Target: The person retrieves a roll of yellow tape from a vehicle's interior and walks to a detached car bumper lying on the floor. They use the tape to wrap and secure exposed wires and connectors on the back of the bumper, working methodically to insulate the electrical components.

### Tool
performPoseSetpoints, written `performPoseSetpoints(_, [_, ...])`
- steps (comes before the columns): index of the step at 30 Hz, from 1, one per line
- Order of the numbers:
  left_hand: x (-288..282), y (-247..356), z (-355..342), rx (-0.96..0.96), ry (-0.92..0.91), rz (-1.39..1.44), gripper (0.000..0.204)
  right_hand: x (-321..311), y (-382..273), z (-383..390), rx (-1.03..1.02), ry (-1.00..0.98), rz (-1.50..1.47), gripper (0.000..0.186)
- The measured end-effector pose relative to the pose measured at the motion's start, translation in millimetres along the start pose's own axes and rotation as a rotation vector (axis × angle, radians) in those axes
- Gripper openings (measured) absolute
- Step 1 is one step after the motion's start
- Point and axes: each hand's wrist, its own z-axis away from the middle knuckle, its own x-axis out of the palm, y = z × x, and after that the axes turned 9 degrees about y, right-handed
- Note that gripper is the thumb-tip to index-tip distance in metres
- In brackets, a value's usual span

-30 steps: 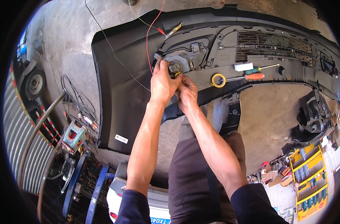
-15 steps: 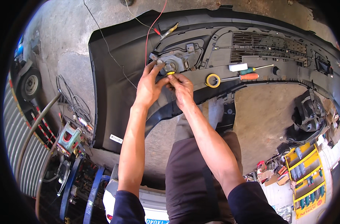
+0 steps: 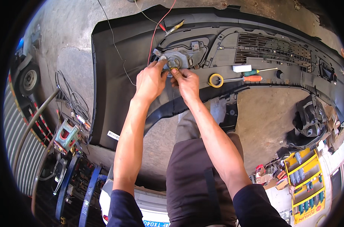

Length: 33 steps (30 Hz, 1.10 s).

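A black bumper [image 3: 115, 45] lies face down on the floor, with a grey lamp housing [image 3: 189, 56] fitted in it. My left hand [image 3: 149, 83] has its fingers closed on the left side of the housing's round part [image 3: 173, 62]. My right hand [image 3: 187, 83] pinches a small yellow piece [image 3: 173, 69] at the lower edge of that round part. A yellow tape roll [image 3: 216, 76], an orange screwdriver [image 3: 252, 78], a green screwdriver [image 3: 250, 72] and a white block [image 3: 241, 68] lie to the right on the bumper. Thin wires [image 3: 153, 38] run across it above my hands.
Coiled cables [image 3: 73, 98], a green tool [image 3: 66, 138] and a wheel [image 3: 30, 79] are at left. A white car [image 3: 115, 204] is behind me. At right are dark plastic parts [image 3: 308, 113], cardboard and boxes, and a yellow rack [image 3: 306, 181].
My left hand moved down and leftward from over the round part, then slightly up again. My right hand's pinch on the yellow piece rose closer to that part's lower edge.
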Motion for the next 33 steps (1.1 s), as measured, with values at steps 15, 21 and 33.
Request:
performPoseSetpoints(15, [4.7, 13.1, 3.3, 0.193, 0.107, -0.103, 0.05, -30.3, -78.2, -43.0, -1.005, -0.416, 0.99, 0.043])
performPoseSetpoints(21, [-17.1, 10.5, -3.4, 0.054, 0.012, -0.063, 0.054, -30.4, -67.0, -47.5, -1.178, -0.417, 1.03, 0.045])
performPoseSetpoints(33, [-129.9, 3.1, -7.9, 0.181, -0.152, -0.674, 0.026, -32.9, -54.9, -52.3, -1.255, -0.397, 0.919, 0.037])
